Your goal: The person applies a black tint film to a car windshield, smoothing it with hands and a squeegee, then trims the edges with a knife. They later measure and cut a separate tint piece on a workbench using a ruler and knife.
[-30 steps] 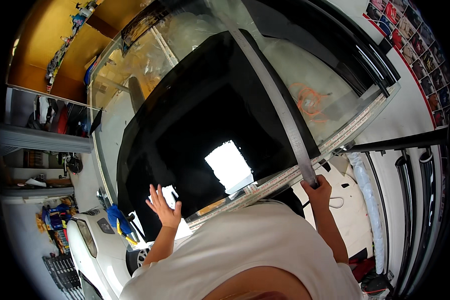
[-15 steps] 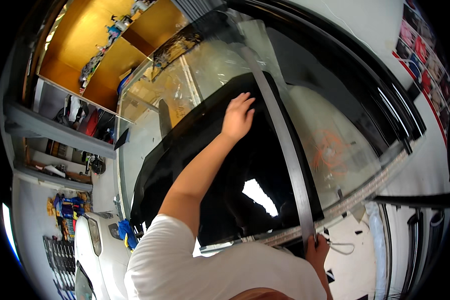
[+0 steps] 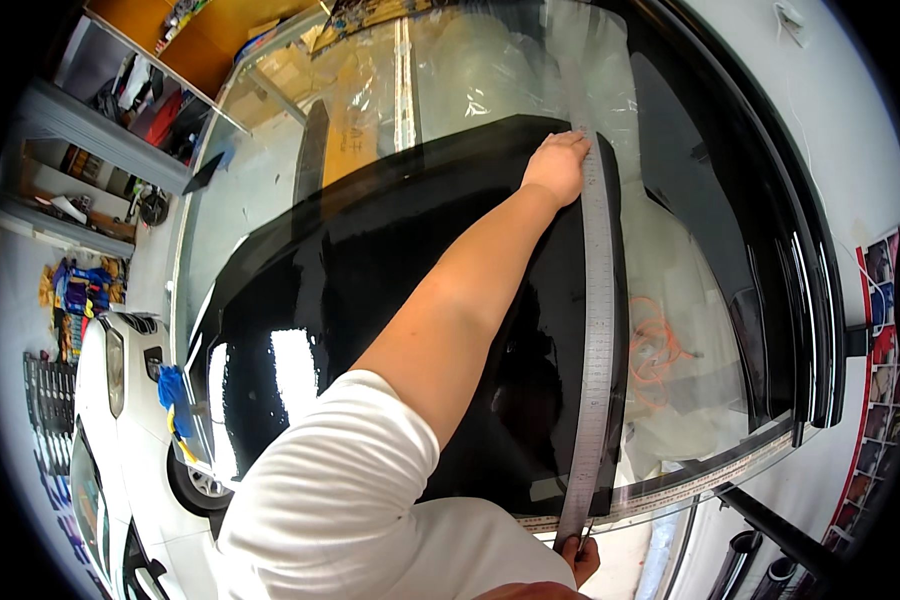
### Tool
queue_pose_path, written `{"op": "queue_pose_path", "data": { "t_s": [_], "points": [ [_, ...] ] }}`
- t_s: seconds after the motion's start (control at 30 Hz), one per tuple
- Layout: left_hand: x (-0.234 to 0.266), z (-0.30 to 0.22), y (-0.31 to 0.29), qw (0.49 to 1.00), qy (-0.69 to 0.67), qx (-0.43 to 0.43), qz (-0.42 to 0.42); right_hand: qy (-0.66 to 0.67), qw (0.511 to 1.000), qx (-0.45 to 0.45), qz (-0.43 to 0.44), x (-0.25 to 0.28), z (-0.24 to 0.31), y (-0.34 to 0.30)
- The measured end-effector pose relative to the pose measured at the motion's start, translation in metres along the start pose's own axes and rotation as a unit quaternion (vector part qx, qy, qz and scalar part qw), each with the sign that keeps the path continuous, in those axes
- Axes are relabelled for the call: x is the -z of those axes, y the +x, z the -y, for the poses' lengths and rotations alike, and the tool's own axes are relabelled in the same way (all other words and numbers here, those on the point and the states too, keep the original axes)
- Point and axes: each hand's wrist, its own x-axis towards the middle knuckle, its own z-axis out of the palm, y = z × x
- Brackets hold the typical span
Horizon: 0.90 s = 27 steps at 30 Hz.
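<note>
A long metal ruler [image 3: 596, 300] lies lengthwise on a sheet of glossy black film [image 3: 440, 260], near the sheet's right edge. Close to its far end, my left hand [image 3: 558, 168] bears on the ruler's left edge, fingers together and bent against it. My right hand [image 3: 584, 560], low in the picture, is closed around the near end, which juts past the table's front edge. A slim dark thing shows by those fingers, too small to make out. Under the film is a glass-topped table [image 3: 410, 508] with measuring strips along its edges.
Clear plastic wrap [image 3: 490, 85] and a coil of orange cord [image 3: 660, 345] show around the film. Long black rolls [image 3: 815, 330] run along the right side. A white car [image 3: 155, 390] stands at the left, near a blue cloth [image 3: 173, 395]. Shelves [image 3: 210, 50] rise at the far left.
My left hand has moved right and away from me, from above the film onto the ruler. My right hand stays at the near end. The view has shifted, and the ruler appears straighter.
</note>
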Motion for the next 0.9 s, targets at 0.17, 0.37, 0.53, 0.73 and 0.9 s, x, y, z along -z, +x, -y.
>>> {"op": "queue_pose_path", "data": {
  "t_s": [0.17,0.37,0.53,0.73,0.9],
  "points": [
    [-0.003,0.004,-0.003,0.999,0.037,0.005,0.024,0.018,1.0,0.022,0.011,0.0,0.006,-0.002],
    [-0.007,0.009,0.002,0.998,0.058,-0.013,0.037,0.005,1.0,0.017,0.007,-0.005,0.021,-0.002],
    [-0.007,0.008,-0.001,0.999,0.03,0.003,0.027,-0.03,0.999,0.032,0.016,-0.003,0.023,-0.001],
    [-0.006,0.008,-0.001,1.0,0.009,-0.002,-0.003,-0.028,0.999,0.01,0.013,0.002,0.015,-0.001],
    [-0.005,0.006,0.0,1.0,0.005,-0.007,-0.005,-0.007,0.999,-0.002,0.035,0.006,0.01,-0.001]
  ]
}}
